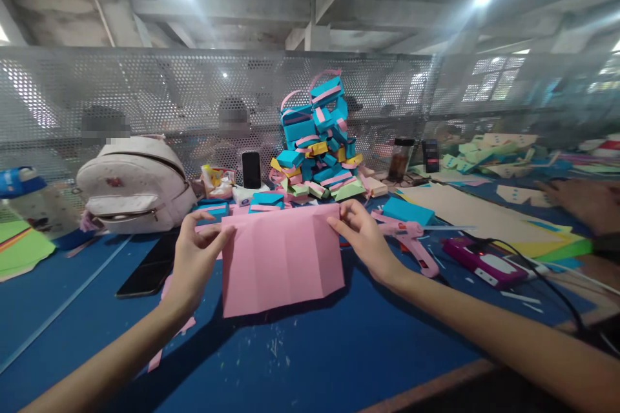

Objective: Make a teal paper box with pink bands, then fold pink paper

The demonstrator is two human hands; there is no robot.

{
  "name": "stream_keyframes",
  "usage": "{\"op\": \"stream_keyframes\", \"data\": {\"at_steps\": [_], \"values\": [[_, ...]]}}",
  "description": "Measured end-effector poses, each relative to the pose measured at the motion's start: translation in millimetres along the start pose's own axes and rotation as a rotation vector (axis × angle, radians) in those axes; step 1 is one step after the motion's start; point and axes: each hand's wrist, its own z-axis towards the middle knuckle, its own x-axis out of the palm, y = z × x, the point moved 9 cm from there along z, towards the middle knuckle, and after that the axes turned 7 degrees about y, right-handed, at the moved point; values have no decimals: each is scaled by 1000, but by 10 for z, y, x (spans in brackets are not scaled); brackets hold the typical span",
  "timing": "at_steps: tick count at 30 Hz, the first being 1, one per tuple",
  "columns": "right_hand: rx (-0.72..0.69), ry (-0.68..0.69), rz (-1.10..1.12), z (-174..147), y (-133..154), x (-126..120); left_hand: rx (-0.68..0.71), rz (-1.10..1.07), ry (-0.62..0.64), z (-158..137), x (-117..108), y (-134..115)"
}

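Observation:
A pink sheet of paper (283,264) with several upright crease lines hangs over the blue table, held up between both hands. My left hand (198,251) pinches its upper left corner between thumb and fingers. At the upper right corner, my right hand (364,239) grips the paper the same way. Just right of that hand lies a pink glue gun (411,242), beside a blue paper box (408,211). Behind the sheet rises a pile of small blue, pink and yellow paper boxes (317,142), some with strip handles.
A white backpack (138,187), a bottle (43,206) and a dark phone (148,271) are on the left. To the right lie a purple power bank (484,262) with cables and stacked paper sheets (465,213). Another person's hand (581,203) is at far right. A perforated metal screen (194,84) stands behind.

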Motion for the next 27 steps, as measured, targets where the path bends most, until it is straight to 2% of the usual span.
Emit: {"op": "stream_keyframes", "data": {"at_steps": [3, 7, 13, 22, 27], "values": [[-81, -68, 15, 74, 75, -34, 39, 4, 23, 106, 58, -89], [-140, -65, 5, 160, 118, 7, 56, 30, 56, 217, 125, -104], [-105, 28, -4, 219, 33, 141, 71, 70, 88, 268, 135, -62], [-51, 39, 6, 284, -82, 111, 95, 119, 25, 274, 20, -26], [-68, 53, -25, 251, -51, 107, 134, 128, 5, 193, -1, -96]]}}
